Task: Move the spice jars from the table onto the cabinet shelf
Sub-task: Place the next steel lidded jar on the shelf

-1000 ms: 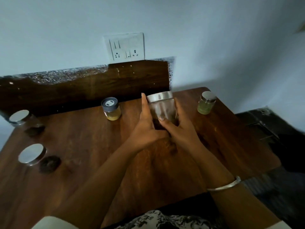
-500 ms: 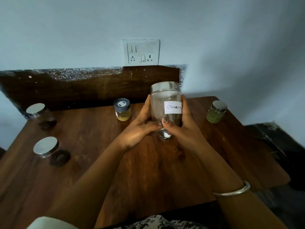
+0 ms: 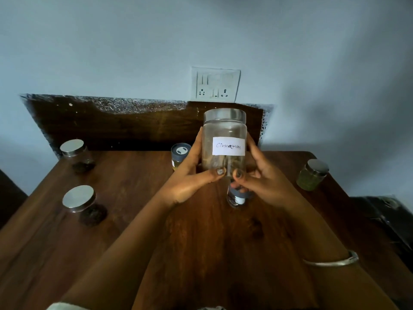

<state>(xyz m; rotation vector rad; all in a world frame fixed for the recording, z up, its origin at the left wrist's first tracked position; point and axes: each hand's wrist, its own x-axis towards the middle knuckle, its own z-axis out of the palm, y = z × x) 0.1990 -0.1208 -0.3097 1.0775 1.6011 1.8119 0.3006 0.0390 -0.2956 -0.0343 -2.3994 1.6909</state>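
Note:
A tall clear jar (image 3: 224, 130) with a metal lid and a white label reading "Cinnamon" is held upright above the wooden table (image 3: 201, 242). My left hand (image 3: 190, 177) and my right hand (image 3: 263, 180) clasp it from either side, thumbs on its front near the bottom. Below my right hand, a small jar with a blue band (image 3: 238, 198) stands on the table, partly hidden. A small blue-lidded jar with yellow contents (image 3: 180, 153) stands behind my left hand. A green-filled jar (image 3: 312, 174) stands at the right. Two metal-lidded jars with dark contents (image 3: 77, 154) (image 3: 81, 203) stand at the left.
A dark wooden backboard (image 3: 123, 126) runs along the table's far edge against a pale wall with a socket panel (image 3: 215, 85). A dark object (image 3: 386, 211) lies on the floor to the right of the table. No cabinet shelf is in view.
Both hands have lifted the cinnamon jar off the table and turned its label toward me. A small blue-banded jar has come into view under it.

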